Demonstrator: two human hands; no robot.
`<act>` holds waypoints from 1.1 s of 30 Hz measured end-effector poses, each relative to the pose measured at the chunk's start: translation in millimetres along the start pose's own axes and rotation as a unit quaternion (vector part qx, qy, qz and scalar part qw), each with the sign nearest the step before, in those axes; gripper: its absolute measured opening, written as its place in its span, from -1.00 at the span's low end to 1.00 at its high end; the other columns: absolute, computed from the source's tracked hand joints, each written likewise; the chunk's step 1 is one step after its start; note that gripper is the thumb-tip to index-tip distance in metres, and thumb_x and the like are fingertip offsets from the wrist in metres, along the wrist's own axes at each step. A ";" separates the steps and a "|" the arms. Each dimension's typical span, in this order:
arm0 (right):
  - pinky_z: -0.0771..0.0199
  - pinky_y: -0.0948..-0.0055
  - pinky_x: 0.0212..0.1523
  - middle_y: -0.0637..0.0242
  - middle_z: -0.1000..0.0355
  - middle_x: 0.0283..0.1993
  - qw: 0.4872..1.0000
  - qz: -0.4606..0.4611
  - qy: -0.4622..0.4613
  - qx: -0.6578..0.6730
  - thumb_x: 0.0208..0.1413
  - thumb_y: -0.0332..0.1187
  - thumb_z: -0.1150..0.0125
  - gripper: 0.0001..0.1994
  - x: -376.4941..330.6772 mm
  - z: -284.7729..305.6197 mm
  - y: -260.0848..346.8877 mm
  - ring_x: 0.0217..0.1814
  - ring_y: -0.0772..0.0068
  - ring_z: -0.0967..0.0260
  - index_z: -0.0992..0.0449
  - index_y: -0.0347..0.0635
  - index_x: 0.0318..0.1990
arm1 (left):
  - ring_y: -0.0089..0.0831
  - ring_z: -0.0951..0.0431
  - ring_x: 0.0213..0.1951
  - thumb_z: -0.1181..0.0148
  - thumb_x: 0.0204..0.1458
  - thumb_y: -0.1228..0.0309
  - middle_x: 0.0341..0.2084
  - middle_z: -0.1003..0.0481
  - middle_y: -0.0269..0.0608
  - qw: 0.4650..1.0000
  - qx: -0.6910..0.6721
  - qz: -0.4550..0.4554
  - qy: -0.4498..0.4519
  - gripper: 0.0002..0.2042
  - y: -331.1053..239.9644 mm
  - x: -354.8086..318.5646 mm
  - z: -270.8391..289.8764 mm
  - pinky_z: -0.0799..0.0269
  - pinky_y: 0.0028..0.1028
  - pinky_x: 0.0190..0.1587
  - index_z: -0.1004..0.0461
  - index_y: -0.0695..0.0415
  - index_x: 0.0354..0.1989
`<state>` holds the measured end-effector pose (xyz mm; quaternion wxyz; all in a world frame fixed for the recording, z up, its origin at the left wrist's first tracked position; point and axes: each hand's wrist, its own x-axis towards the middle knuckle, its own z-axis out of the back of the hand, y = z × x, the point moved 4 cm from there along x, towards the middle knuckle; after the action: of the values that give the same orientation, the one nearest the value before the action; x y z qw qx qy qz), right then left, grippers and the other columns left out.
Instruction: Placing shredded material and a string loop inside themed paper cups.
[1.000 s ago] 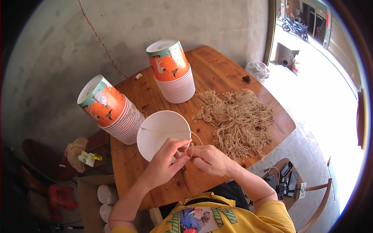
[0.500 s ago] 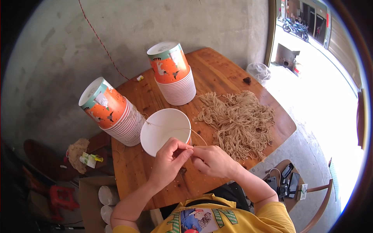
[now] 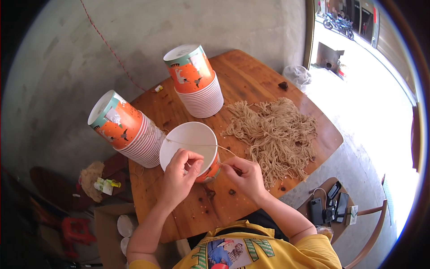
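My right hand [image 3: 245, 177] pinches the end of a thin beige string [image 3: 197, 145] just right of an open white paper bucket [image 3: 190, 134]. From these fingers the string loops up and runs left across the bucket's mouth, towards the nearby stack. My left hand [image 3: 179, 175] is in front of the bucket's near left rim, fingers curled and thumb a little apart, with nothing visible between them. The bucket's outer side shows orange print beneath my hands. To the right lies a loose heap of beige strings [image 3: 277, 134] on the wooden table [image 3: 179, 222].
Two upside-down stacks of orange and green paper buckets stand beyond: the left stack [image 3: 127, 127] leans, the back stack [image 3: 195, 80] is nearer the wall. A dark lump [image 3: 283, 85] lies at the far right. A chair [image 3: 329, 197] at right holds devices; a cardboard box [image 3: 107, 233] sits lower left.
My hands have moved apart from a shared pinch over the bucket's near rim. The right hand has gone rightward with the string; the left has shifted slightly left and its fingers have loosened.
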<state>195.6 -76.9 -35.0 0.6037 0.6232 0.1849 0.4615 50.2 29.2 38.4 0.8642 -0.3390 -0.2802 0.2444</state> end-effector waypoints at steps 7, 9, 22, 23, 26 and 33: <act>-0.37 0.49 -0.52 0.23 -0.44 -0.51 0.995 0.074 -0.035 -0.060 0.07 -0.45 -0.22 -0.94 -1.2 -18.6 -3.8 -0.59 0.48 -0.36 -0.54 -0.24 -0.33 | -0.66 -0.47 -0.24 -0.05 0.24 0.45 -0.27 -0.54 -0.33 0.992 -0.038 0.080 0.090 -0.79 13.4 -0.2 -9.5 -0.42 -0.59 -0.15 -0.48 0.27 -0.03; -0.39 0.47 -0.52 0.22 -0.45 -0.51 0.995 0.071 -0.033 -0.057 0.07 -0.45 -0.22 -0.94 -0.6 -20.0 -4.3 -0.58 0.45 -0.37 -0.54 -0.24 -0.33 | -0.57 -0.52 -0.23 -0.04 0.24 0.44 -0.25 -0.55 -0.24 0.991 -0.035 0.084 0.095 -0.78 13.2 0.9 -10.4 -0.44 -0.54 -0.15 -0.48 0.26 -0.03; -0.39 0.44 -0.54 0.19 -0.44 -0.51 0.994 0.091 -0.035 -0.053 0.06 -0.46 -0.22 -0.94 1.5 -21.5 -4.0 -0.60 0.40 -0.38 -0.53 -0.24 -0.32 | -0.47 -0.57 -0.22 -0.03 0.24 0.44 -0.21 -0.56 -0.13 0.991 -0.027 0.084 0.101 -0.77 15.9 3.1 -12.7 -0.45 -0.49 -0.15 -0.49 0.26 -0.02; -0.39 0.44 -0.54 0.19 -0.44 -0.51 0.994 0.091 -0.036 -0.053 0.06 -0.46 -0.22 -0.94 1.6 -21.6 -4.3 -0.60 0.40 -0.38 -0.53 -0.24 -0.32 | -0.47 -0.57 -0.22 -0.03 0.24 0.44 -0.21 -0.56 -0.13 0.991 -0.027 0.084 0.101 -0.77 15.2 3.1 -12.6 -0.45 -0.49 -0.15 -0.49 0.26 -0.02; -0.39 0.44 -0.54 0.19 -0.43 -0.53 0.994 0.095 -0.033 -0.050 0.07 -0.45 -0.22 -0.93 1.7 -22.9 -3.6 -0.61 0.40 -0.38 -0.53 -0.24 -0.32 | -0.46 -0.57 -0.23 -0.03 0.24 0.44 -0.22 -0.56 -0.14 0.990 -0.024 0.082 0.109 -0.77 15.4 3.4 -11.9 -0.45 -0.48 -0.14 -0.47 0.25 0.00; -0.39 0.41 -0.53 0.16 -0.42 -0.57 0.997 0.056 -0.025 -0.052 0.09 -0.41 -0.20 -0.91 4.4 -22.7 -7.1 -0.62 0.38 -0.38 -0.52 -0.25 -0.32 | -0.61 -0.49 -0.28 -0.02 0.24 0.47 -0.31 -0.55 -0.24 0.965 -0.069 0.124 0.222 -0.80 25.3 22.2 -16.7 -0.43 -0.53 -0.15 -0.45 0.24 -0.03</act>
<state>182.0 -58.8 -43.5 0.6132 0.6116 0.1102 0.4876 71.2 51.8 16.9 0.8422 -0.4756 -0.0527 0.2484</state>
